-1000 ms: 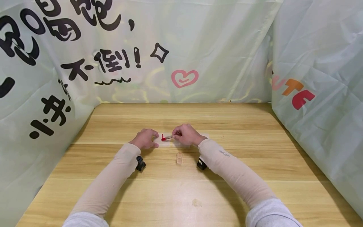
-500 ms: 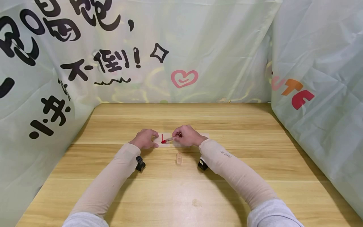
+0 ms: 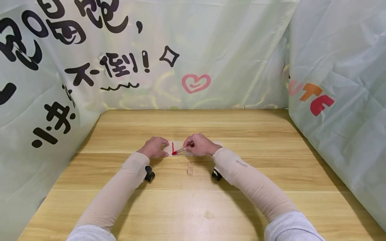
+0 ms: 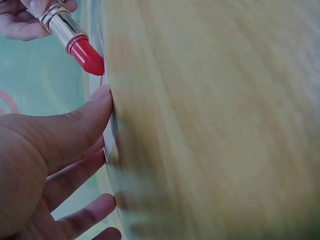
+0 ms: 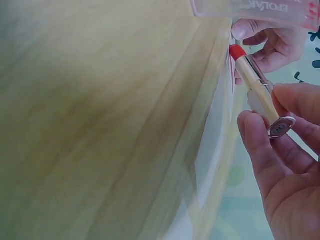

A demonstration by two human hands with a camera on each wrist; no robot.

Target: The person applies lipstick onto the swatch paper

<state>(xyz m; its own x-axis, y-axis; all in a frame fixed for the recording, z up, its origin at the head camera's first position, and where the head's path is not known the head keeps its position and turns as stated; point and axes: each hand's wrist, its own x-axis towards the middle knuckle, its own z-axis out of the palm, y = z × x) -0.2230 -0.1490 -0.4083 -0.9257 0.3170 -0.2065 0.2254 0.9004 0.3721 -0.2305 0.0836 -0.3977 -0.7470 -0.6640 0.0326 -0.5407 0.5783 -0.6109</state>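
One lipstick (image 5: 255,81) sits pinched in my right hand (image 3: 200,145), mid-frame; fingers apart, my left hand (image 3: 153,147) edges the paper (image 3: 178,145); table (image 3: 169,207) stretches below; clear cap (image 5: 250,7) reads "EPOLAR."

Room between forearms (image 3: 111,190) — except clear cap (image 3: 190,168)

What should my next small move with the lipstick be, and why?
I'd probably have the right hand lift the lipstick away from the paper. Its tip sits at the near end of the red line, close to the paper's near edge, so pulling it much farther toward the person could mark the table.
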